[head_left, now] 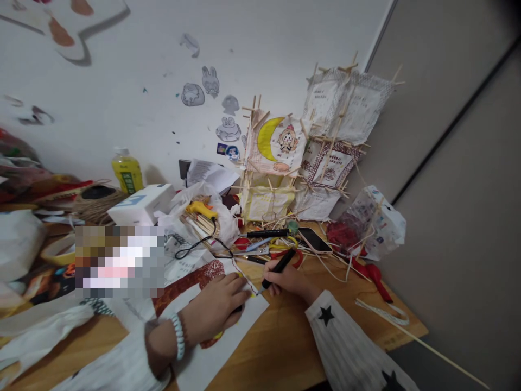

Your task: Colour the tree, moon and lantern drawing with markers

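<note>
While the right hand [287,279] pinches a thick black marker pen [280,267] between thumb and fingers, tip down at the right-hand edge of a white sheet [244,336] of paper or thin cloth, the left hand [215,304] lies palm down across that sheet, fingers extended and loosely together. Something dark shows beneath its fingertips, too little to identify.

Sheet: flat on a pale brown wooden tabletop [285,353], under the left hand and forearm. Done: a broad reddish-brown band, a speckled brown patch, small yellow areas, and a dark wavy line along the upper right border, reaching about to the pen tip. Left: the lower right margin is bare white, so the border line looks partly complete; the portion under the hand cannot be judged.

Left wrist: one pale blue coiled bracelet [179,336]. Right arm: white ribbed sleeve with black stars [345,336].

Beyond the hands: one dark-screened phone [314,240]; one yellow glue gun [202,209] with black cord; one white cardboard box [142,203]; one bottle of yellow drink [127,171]; one tiered stick frame [280,146] with illustrated panels, near the wall.
</note>
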{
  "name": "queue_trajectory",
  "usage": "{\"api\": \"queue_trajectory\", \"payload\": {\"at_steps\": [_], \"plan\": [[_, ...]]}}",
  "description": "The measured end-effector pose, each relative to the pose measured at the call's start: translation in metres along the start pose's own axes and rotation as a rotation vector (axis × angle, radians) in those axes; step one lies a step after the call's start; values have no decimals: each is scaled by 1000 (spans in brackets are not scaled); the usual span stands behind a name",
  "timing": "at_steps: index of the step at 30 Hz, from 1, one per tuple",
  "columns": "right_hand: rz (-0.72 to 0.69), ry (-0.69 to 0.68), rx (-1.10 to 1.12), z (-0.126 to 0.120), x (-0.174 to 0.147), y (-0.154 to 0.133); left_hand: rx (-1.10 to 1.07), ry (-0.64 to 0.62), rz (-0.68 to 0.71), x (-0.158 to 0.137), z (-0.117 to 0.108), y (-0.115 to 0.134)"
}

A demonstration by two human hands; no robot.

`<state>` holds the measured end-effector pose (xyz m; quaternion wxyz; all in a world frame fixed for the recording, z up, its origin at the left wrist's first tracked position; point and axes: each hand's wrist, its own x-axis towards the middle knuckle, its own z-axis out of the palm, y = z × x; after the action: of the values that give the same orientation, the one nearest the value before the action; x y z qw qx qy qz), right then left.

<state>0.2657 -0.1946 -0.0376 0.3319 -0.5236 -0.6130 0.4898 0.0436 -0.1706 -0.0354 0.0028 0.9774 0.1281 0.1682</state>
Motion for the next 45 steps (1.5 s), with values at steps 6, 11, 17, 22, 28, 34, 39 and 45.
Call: {"api": "queue_trajectory", "payload": {"at_steps": [6,11,17,22,28,34,39,45], "plan": [[-2,-13,-7,-1,0,-3,-34,-3,7,1,-1,0],[-2,-35,-12,-2,-1,-3,-18,-27,-5,1,-3,1],[10,-40,-15,-3,-2,-4,-4,-74,-18,1,-3,1],[18,-49,-1,-5,-3,-6,2,-82,-28,1,-3,1],[19,-52,-22,-5,-4,-5,6,-72,-26,1,-4,2],[15,-76,-1,-6,-4,-4,-9,-67,-23,0,-3,1],[2,-107,-9,-7,-3,-2,-21,-38,-11,0,-3,1],[-1,-130,13,-8,-2,0,-19,-52,-14,1,-6,2]]}}
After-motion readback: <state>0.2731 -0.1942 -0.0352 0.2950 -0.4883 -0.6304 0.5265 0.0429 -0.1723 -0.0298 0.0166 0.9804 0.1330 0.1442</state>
